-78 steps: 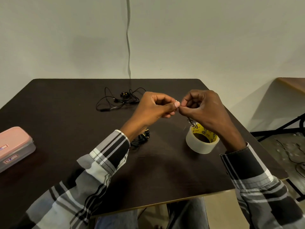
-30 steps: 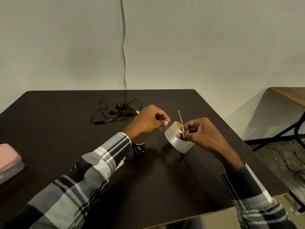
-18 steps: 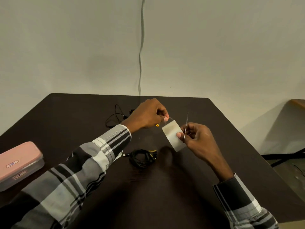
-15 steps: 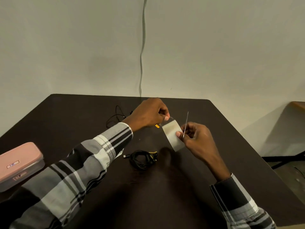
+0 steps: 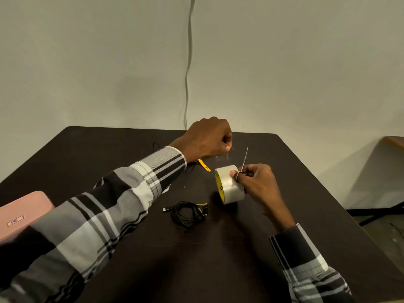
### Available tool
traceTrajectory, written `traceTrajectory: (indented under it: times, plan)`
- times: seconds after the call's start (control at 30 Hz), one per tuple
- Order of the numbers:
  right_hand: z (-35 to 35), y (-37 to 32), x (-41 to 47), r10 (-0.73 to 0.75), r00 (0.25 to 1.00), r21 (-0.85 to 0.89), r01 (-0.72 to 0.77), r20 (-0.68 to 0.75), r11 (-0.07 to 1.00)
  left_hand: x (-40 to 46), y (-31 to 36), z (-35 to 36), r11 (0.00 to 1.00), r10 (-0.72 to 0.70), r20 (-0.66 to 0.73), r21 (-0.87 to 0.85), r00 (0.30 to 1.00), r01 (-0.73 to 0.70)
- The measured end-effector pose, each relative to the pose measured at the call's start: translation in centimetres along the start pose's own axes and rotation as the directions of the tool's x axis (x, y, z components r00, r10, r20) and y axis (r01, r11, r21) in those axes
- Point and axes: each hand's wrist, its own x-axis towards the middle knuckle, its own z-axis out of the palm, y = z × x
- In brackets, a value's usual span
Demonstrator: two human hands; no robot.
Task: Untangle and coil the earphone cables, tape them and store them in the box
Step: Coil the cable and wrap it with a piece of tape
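Head view: your right hand [image 5: 256, 182] grips the tape roll [image 5: 229, 184] held up on edge above the table [image 5: 240, 248], thumb pressed on the roll's outer face, fingers curled. The same hand also holds a thin metal blade [image 5: 245, 158] that sticks up past the knuckles; can't tell if it is scissors or a cutter. Your left hand [image 5: 207, 138] is raised up and to the left of the roll, fingers curled, fingertips pinching the end of a clear tape strip [image 5: 225, 157] stretched from the roll. Strip is faint, edges hard to see. One coiled black earphone cable [image 5: 189, 215] lies on the table below and left of the roll, plug end poking out left, not touched by either hand. A second black cable [image 5: 155, 146] is mostly hidden behind your left sleeve [image 5: 109, 204], far side of the table. A yellow strap [image 5: 204, 166] lies just beside the left cuff. Pink box [image 5: 21, 215] sits at the left edge, lid closed, well apart from the cables.
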Motion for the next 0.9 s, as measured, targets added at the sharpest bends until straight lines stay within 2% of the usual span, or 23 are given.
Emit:
traceTrajectory:
  times: [0.13,0.27,0.37,0.57,0.9]
  plan:
    - [-0.7,0.5,-0.2,0.007,0.999,0.035,-0.008,0.037,0.999,0.8,-0.3,-0.1,0.996,0.035,0.093,-0.086,0.995,-0.027]
    - [-2.5,0.8,-0.4,-0.017,1.0,0.069,0.017,-0.004,0.997,1.3,0.0,-0.5,0.994,0.099,0.121,-0.055,0.988,-0.093]
    - [-3.9,0.8,-0.3,-0.018,0.999,0.082,0.014,0.045,0.997,1.4,-0.2,-0.4,0.992,0.122,0.136,-0.044,0.983,-0.117]
    - [-6.0,0.3,0.4,-0.039,0.953,-0.087,0.068,0.302,0.994,1.3,-0.2,-0.3,0.986,0.163,0.119,-0.035,0.979,-0.16]
    - [-8.5,-2.0,2.9,-0.09,0.897,-0.272,0.225,0.434,0.936,0.9,-0.3,-0.3,0.974,0.222,0.078,0.037,0.972,-0.225]
